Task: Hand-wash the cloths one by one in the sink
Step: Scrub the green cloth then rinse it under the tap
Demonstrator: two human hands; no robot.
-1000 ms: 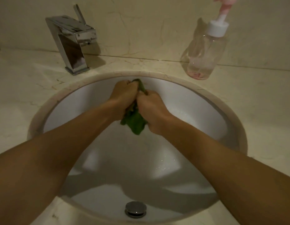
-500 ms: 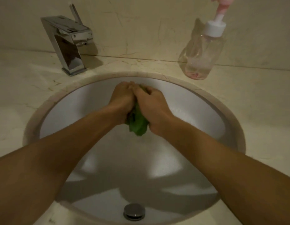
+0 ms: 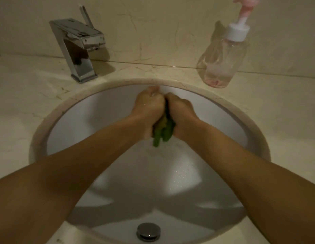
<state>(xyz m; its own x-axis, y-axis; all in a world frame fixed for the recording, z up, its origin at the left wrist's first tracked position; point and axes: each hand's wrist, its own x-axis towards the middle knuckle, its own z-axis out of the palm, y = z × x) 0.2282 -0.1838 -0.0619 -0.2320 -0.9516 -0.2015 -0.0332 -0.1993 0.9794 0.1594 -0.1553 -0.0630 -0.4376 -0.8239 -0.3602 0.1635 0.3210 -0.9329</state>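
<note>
Hanging over the far half of the sink (image 3: 100,120), a green cloth (image 3: 163,132) is squeezed between the left hand (image 3: 147,106) and the right hand (image 3: 179,110). Both sets of fingers are curled tight around it, so only its lower end is seen below the fists. The hands are held knuckle to knuckle just below the sink's far rim. Droplets are seen on the white basin wall below the cloth, and a metal drain plug (image 3: 148,231) is set at the basin's near edge. The sink is sunk into a pale veined marble counter (image 3: 21,103). A square chrome tap (image 3: 77,48) is mounted at the far left of the counter. A clear pump bottle (image 3: 222,62) holding a little pinkish liquid is stood at the far right. A wall (image 3: 162,23) of matching marble is met at the counter's far edge. The room is dimly lit.
</note>
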